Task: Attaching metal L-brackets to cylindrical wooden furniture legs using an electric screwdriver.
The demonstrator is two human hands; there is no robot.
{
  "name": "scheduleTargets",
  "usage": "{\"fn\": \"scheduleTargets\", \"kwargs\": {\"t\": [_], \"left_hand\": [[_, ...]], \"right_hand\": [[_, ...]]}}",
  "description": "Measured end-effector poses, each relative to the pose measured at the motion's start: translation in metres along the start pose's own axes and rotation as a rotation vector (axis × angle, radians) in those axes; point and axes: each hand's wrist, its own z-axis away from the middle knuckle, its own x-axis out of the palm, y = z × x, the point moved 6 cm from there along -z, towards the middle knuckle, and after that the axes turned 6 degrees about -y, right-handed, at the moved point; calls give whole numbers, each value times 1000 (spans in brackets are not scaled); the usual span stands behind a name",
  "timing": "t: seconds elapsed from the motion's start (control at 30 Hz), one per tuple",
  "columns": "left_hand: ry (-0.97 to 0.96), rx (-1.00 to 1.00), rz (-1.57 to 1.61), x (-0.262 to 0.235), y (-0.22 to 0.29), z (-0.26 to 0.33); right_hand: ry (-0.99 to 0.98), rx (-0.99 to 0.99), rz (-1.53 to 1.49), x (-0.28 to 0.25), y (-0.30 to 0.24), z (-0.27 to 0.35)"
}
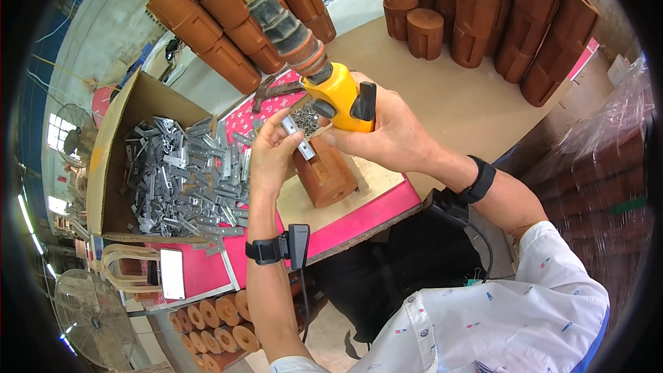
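My left hand [268, 155] pinches a flat silver metal strip with holes [300, 141] between thumb and fingers. The strip's lower end is at a dark slot in a reddish-brown wooden cylinder [330, 183], which lies on its side on a pale board. My right hand [397, 131] is closed at a yellow power tool [338, 97] with black controls and a ribbed grey-and-orange end. The tool covers most of that hand's fingers, and its thumb reaches toward the strip. Behind the strip lies a heap of small metal screws [305, 119].
To the left, a cardboard box [110, 159] holds many metal strips, some spilling out. A hammer [266, 93] lies behind the work. Grooved wooden cylinders [476, 21] stand at the back. A phone [173, 273] rests near the pink table edge [359, 217]; a fan [93, 318] stands lower left.
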Motion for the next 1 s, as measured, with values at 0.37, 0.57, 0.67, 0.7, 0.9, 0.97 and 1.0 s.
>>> {"fn": "scheduleTargets", "kwargs": {"t": [0.37,0.57,0.67,0.7,0.9,0.97,1.0], "left_hand": [[-60,-42,76,-11,-20,-10],[-106,-103,12,-13,-23,-12],[-150,-93,17,-7,-21,-8],[-132,-120,-1,-4,-20,-4],[-129,-137,-45,-10,-33,0],[-134,-123,-34,-8,-33,1],[-113,-119,4,-7,-32,3]], "right_hand": [[11,-65,-3,2,-2,-1],[4,-44,-14,4,-1,0],[-4,-27,-43,5,-2,1],[-1,-24,-41,4,0,2],[-5,-37,-23,7,1,0],[-18,14,-118,14,0,1],[-17,16,-118,16,-4,2]]}}
